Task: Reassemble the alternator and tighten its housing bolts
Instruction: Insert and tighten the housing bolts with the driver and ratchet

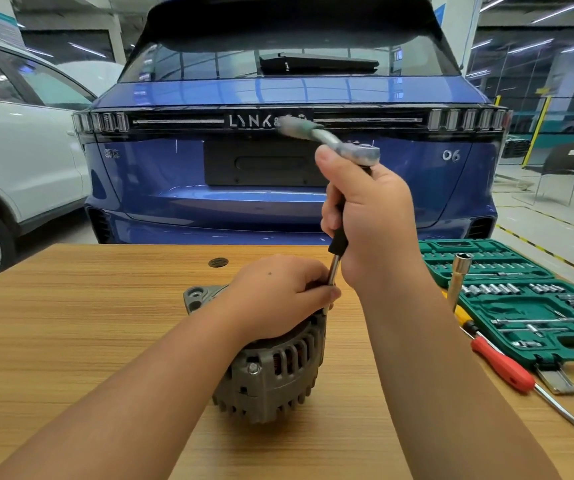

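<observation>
A grey alternator (271, 372) stands on the wooden table (71, 323), with a housing bolt (253, 368) showing on its near side. My left hand (278, 296) rests on top of it, fingers curled round the lower end of a steel extension shaft (334, 268). My right hand (372, 223) grips the black-handled upper part of that shaft, just under the head of a ratchet wrench (358, 150). The ratchet's handle points up and left and looks blurred. The shaft's tip at the alternator's rim is hidden by my left fingers.
A green socket set case (534, 306) lies open at the right, with a long socket tube (458, 278) leaning on it. A red-handled screwdriver (507, 368) lies in front of the case. A blue car (278, 168) stands behind the table, a white car (19, 150) at left.
</observation>
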